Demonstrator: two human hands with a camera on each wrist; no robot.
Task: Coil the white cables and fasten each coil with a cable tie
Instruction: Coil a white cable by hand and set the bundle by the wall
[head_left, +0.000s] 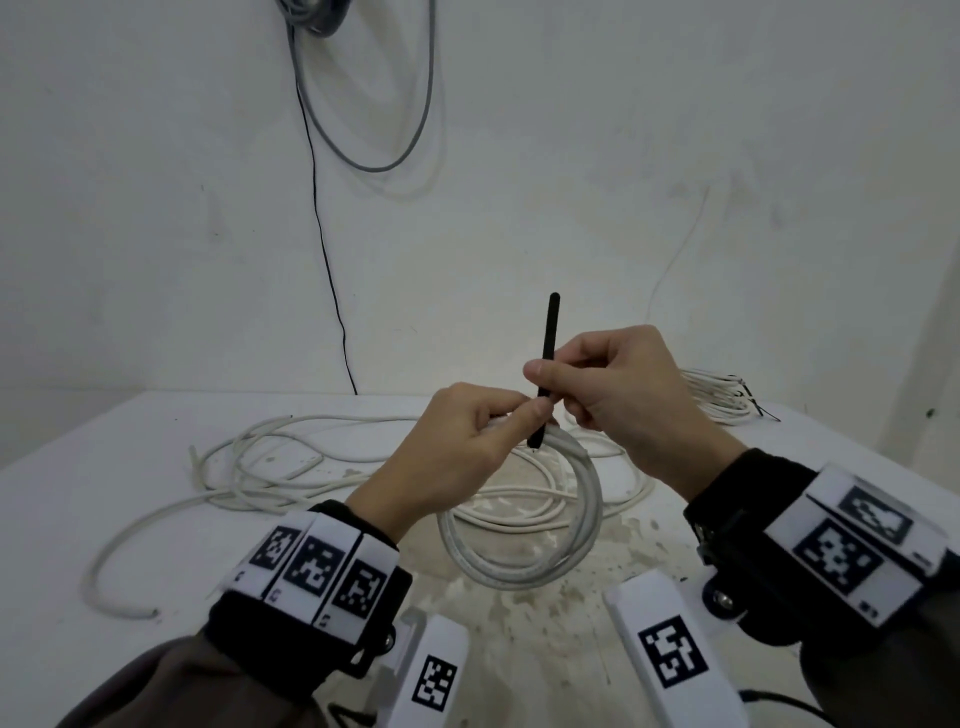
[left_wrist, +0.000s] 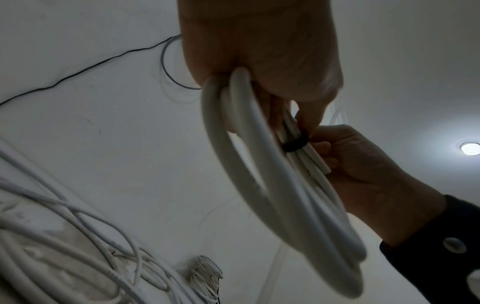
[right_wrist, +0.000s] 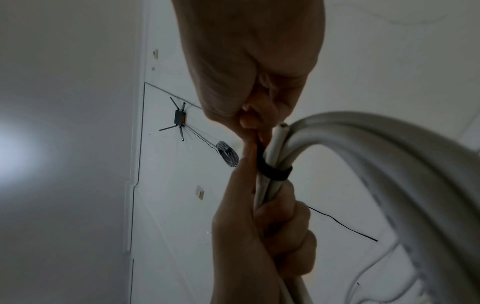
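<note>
Fingers of the right hand (head_left: 618, 384) pinch the black tie (head_left: 548, 353) partway along its free tail, which stands nearly upright above both hands. Below the pinch, the tie already circles the gathered strands of the coil (head_left: 524, 525) as a snug band (the wrist views show this best: tie (right_wrist: 274, 171) wrapped across the bundle). The left hand (head_left: 457, 441) is curled round the coil just beside that band, thumb and forefinger pressing at the wrap, and the loop hangs below, clear of the table (head_left: 130, 467).

The tail's long axis runs up and away from the coil, so the tightening pull is likely along that line, with the left hand bracing against it. The right hand is the nearer to the tail.

Loose cables (head_left: 260, 462) lie on the table at left; a tied bundle (head_left: 719, 397) sits far right.
</note>
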